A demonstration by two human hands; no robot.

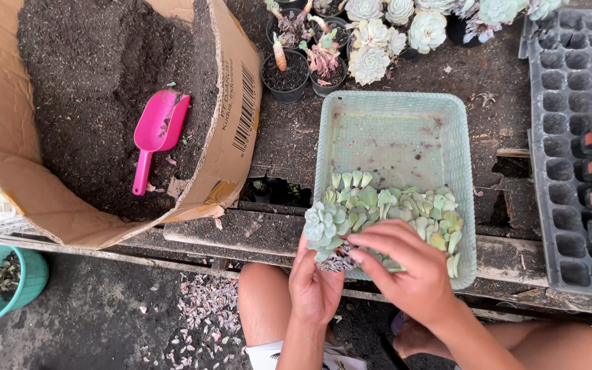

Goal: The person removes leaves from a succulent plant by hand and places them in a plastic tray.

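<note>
Two hands on one rosette (322, 226): left hand (314, 288) grips it from below, fingers clamped on its base, at the near left rim of the basket (392, 116). Right hand (405, 267) pinches its lower leaves, fingers together. Loose leaves (405, 205) fill the basket's near end. Far left, a pink scoop (155, 133) lies on soil in the box (234, 123).
</note>
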